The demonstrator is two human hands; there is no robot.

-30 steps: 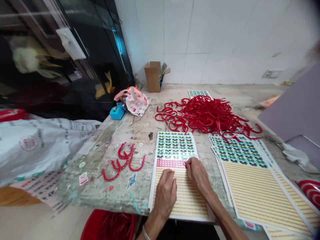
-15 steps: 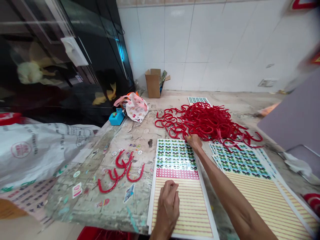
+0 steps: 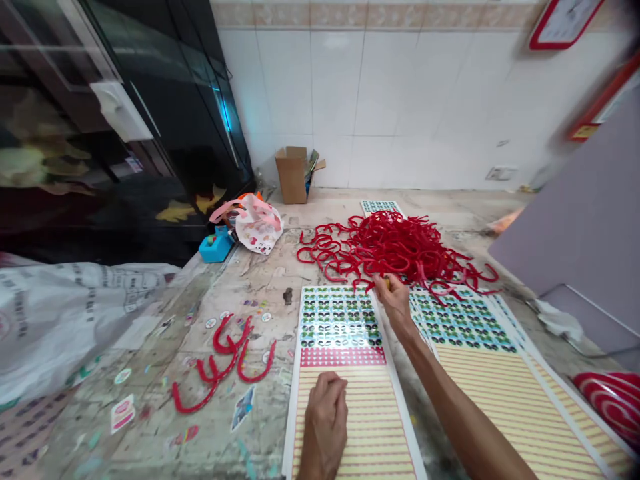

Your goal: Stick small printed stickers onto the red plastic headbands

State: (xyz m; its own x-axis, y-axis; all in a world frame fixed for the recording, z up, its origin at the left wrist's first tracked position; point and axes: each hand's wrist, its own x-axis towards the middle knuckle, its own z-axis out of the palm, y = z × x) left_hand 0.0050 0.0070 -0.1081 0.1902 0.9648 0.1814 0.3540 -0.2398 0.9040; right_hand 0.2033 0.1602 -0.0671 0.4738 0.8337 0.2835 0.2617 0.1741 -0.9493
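My right hand is at the near edge of a heap of red curved strips, its fingers pinched on one red strip by the top of a sticker sheet. That sheet has rows of green, blue and black figures, a pink band and yellow striped rows below. Over its yellow part, my left hand is curled closed with thumb and forefinger together. Whatever those fingers may hold is hidden. Several more red curved strips lie apart on the table to the left.
More sticker sheets overlap on the right, and a small one lies behind the heap. A blue tape dispenser, a white-and-pink bag and a cardboard box stand at the back left. A grey panel borders the right.
The view has tilted up and shifted right. My right hand has drawn back slightly from the heap, with a red strip at its fingertips. My left hand stays curled over the sheet.
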